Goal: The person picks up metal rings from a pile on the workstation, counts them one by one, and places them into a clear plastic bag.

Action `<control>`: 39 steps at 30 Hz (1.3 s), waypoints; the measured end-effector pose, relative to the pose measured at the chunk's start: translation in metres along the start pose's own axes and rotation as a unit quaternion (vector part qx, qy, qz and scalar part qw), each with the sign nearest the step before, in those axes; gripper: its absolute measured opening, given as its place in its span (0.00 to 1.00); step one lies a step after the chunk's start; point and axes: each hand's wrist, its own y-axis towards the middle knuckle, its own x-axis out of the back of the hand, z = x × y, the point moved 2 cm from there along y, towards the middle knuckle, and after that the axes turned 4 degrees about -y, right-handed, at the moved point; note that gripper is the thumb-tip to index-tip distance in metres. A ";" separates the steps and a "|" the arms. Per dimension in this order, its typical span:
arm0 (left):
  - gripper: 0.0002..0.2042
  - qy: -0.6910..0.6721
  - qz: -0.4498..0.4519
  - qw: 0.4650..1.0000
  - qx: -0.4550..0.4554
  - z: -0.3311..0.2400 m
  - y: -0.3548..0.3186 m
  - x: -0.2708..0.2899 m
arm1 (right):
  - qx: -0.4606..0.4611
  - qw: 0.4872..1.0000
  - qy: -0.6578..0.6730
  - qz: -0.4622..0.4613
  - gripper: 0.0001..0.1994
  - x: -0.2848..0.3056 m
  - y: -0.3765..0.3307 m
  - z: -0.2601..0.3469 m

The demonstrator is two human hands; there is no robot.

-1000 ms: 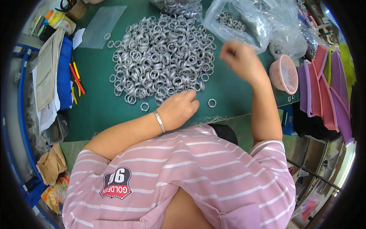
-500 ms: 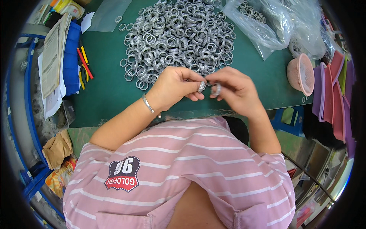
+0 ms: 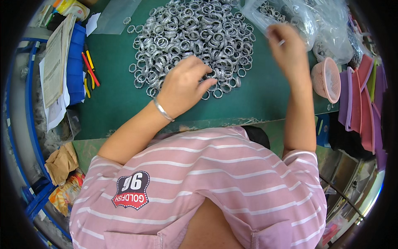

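Observation:
A big heap of silvery metal rings (image 3: 195,37) covers the middle of the green table. My left hand (image 3: 184,85), with a bangle (image 3: 161,110) at the wrist, rests over the heap's near edge. Its thumb and forefinger are apart, with loose rings between and below them; the other fingertips are hidden. Off to the right, my right hand (image 3: 289,52) is raised near the edge of a clear plastic bag (image 3: 309,25). Its fingers are curled together and blurred, and a small pale glint shows among them, too unclear to name.
A pink basket (image 3: 326,81) stands at the table's right edge, beside pink and purple sheets (image 3: 360,103). On the left are a blue bin (image 3: 78,66) with papers (image 3: 58,70), and red- and yellow-handled tools (image 3: 90,68). A flat clear bag (image 3: 118,16) lies farther back.
My hands have parted from their meeting place in front of the heap, each with a ring there. The right has swung right and away toward the bag; the left has moved onto the rings.

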 end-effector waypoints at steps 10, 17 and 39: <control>0.06 -0.189 0.016 0.968 0.167 0.006 0.003 0.009 | -0.144 0.928 0.143 0.313 0.08 -0.019 -0.064 0.032; 0.09 -0.517 0.000 0.774 0.364 0.012 0.000 0.011 | -0.150 0.842 0.486 0.183 0.13 -0.028 -0.054 0.069; 0.12 0.068 -0.053 0.995 -0.043 0.037 0.033 0.017 | 0.112 0.950 0.133 0.258 0.11 -0.036 0.006 0.034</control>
